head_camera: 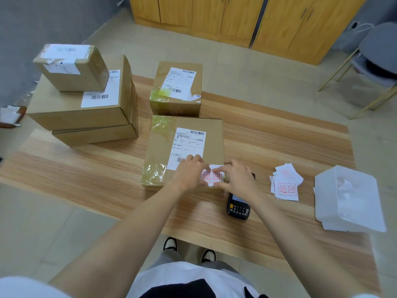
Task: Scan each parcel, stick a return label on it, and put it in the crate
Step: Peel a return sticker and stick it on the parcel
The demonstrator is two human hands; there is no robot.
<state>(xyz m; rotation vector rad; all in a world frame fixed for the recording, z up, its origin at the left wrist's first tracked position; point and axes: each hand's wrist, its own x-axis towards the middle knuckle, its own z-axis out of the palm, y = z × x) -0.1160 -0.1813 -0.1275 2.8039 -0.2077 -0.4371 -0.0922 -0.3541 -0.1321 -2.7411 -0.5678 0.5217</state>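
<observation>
A brown cardboard parcel (184, 145) with a white shipping label lies on the wooden table (86, 168) in front of me. A white return label (212, 175) with red characters sits on the parcel's near right corner. My left hand (190, 172) holds the label's left edge against the box, and my right hand (238, 177) pinches its right edge. A black handheld scanner (237, 208) lies on the table under my right wrist, partly hidden. A loose pile of return labels (286, 182) lies to the right.
A second parcel (176, 89) stands behind the near one. At the left a stack of three boxes (86, 104) rises high. A white plastic tray (348, 198) rests near the table's right edge. Wooden cabinets and a chair stand beyond the table.
</observation>
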